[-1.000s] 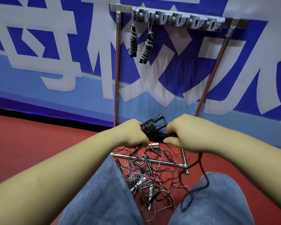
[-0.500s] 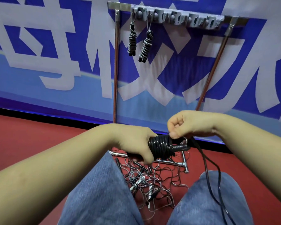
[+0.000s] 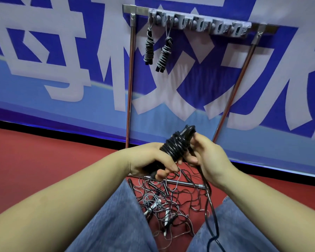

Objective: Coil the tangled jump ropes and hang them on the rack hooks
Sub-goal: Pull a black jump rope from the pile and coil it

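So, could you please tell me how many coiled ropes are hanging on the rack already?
2: one on the leftmost hook, another just to its right. The other hooks look bare.

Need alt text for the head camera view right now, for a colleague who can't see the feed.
Two hands wind a black jump rope into a tight coil: the left hand grips its lower end, the right hand holds the side, and a loose tail hangs between denim-clad knees. More tangled ropes lie on the red floor. Two coiled ropes hang on the rack behind.
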Action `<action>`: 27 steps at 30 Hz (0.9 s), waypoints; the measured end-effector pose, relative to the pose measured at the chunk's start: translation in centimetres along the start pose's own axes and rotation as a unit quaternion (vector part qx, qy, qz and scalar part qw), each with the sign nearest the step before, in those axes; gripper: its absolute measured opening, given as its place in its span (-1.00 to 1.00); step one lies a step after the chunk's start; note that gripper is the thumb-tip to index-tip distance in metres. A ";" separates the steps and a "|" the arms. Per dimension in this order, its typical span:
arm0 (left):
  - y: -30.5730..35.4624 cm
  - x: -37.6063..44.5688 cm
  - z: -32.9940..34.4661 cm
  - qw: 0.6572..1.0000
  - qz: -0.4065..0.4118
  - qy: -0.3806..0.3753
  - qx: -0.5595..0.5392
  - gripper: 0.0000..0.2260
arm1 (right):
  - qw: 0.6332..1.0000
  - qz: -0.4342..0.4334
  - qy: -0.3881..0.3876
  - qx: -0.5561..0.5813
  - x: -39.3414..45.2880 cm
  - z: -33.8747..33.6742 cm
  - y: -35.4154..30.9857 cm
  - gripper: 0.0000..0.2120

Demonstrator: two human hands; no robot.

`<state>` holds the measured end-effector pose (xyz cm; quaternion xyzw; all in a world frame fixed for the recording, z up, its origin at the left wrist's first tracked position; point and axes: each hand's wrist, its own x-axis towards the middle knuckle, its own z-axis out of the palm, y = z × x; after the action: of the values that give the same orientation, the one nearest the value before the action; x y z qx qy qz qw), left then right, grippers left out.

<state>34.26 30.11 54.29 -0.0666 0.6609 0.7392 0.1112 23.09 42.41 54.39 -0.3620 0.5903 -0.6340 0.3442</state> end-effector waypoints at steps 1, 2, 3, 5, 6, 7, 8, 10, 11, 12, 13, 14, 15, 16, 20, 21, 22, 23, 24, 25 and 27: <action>-0.2 0.0 0.0 1.000 0.003 -0.008 -0.014 -0.77 | 0.999 -0.011 -0.029 0.012 -0.4 -0.1 -0.1 -0.60; -0.3 0.0 -0.1 0.999 0.007 -0.018 -0.027 -0.74 | 0.998 -0.022 -0.051 -0.015 -0.8 -0.1 -0.2 -0.52; -0.3 0.0 0.0 0.999 0.010 -0.024 -0.039 -0.73 | 0.995 -0.037 -0.063 -0.061 -1.1 -0.1 -0.3 -0.47; -0.5 0.1 0.2 0.998 0.013 -0.025 -0.056 -0.71 | 0.989 -0.053 -0.049 -0.133 -1.6 -0.1 -0.4 -0.52; -0.6 0.1 0.3 0.998 0.013 -0.021 -0.060 -0.71 | 0.987 -0.058 -0.038 -0.148 -1.8 -0.1 -0.6 -0.60; -0.6 0.1 0.4 0.998 0.013 -0.017 -0.060 -0.70 | 0.985 -0.064 -0.040 -0.153 -1.8 -0.3 -0.6 -0.66; -0.5 0.2 0.5 0.998 0.013 -0.012 -0.055 -0.71 | 0.985 -0.065 -0.046 -0.153 -1.8 -0.4 -0.7 -0.70; -0.4 0.2 0.7 0.999 0.011 0.004 -0.038 -0.77 | 0.984 -0.072 -0.056 -0.156 -1.7 -0.6 -0.9 -0.72; -0.3 0.1 0.8 0.999 0.009 0.013 -0.029 -0.82 | 0.981 -0.080 -0.055 -0.166 -1.5 -0.9 -0.9 -0.71; -0.3 0.1 0.9 1.000 0.007 0.024 -0.018 -0.86 | 0.979 -0.088 -0.049 -0.175 -1.4 -1.0 -0.9 -0.71; -0.2 0.1 1.0 0.999 0.006 0.036 -0.004 -0.88 | 0.978 -0.095 -0.043 -0.183 -1.3 -1.2 -0.7 -0.73; -0.2 0.1 1.1 0.999 0.004 0.051 0.011 -0.85 | 0.977 -0.094 -0.035 -0.186 -1.3 -1.3 -0.7 -0.78; -0.2 0.2 1.1 0.997 0.002 0.072 0.029 -0.81 | 0.977 -0.095 -0.025 -0.190 -1.3 -1.4 -0.6 -0.85; -0.2 0.4 1.1 0.993 0.000 0.103 0.050 -0.78 | 0.975 -0.092 -0.008 -0.201 -1.3 -1.5 -0.5 -0.93; -0.5 1.3 1.9 0.960 0.010 0.248 0.129 -0.85 | 0.965 -0.090 0.093 -0.229 -1.0 -0.9 0.1 -0.82; -0.6 1.8 2.3 0.950 0.018 0.281 0.134 -0.84 | 0.957 -0.091 0.129 -0.244 -0.7 -0.6 0.4 -0.73; -0.7 2.2 2.4 0.939 0.027 0.311 0.143 -0.84 | 0.951 -0.085 0.160 -0.250 -0.6 -0.3 0.5 -0.66; -0.8 2.4 2.5 0.930 0.034 0.331 0.154 -0.83 | 0.950 -0.078 0.177 -0.245 -0.4 -0.1 0.6 -0.63; -0.9 2.6 2.5 0.929 0.034 0.334 0.156 -0.83 | 0.952 -0.071 0.182 -0.235 -0.2 -0.1 0.8 -0.61; -0.8 2.5 2.3 0.934 0.030 0.326 0.145 -0.82 | 0.956 -0.060 0.177 -0.225 -0.1 0.0 0.9 -0.60; -0.9 2.0 1.8 0.954 0.009 0.278 0.113 -0.82 | 0.966 -0.032 0.150 -0.207 -0.3 0.2 1.0 -0.60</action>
<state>32.62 32.13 53.15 -0.2504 0.7456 0.6128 -0.0768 23.45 42.50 53.42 -0.3445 0.7416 -0.5559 0.1493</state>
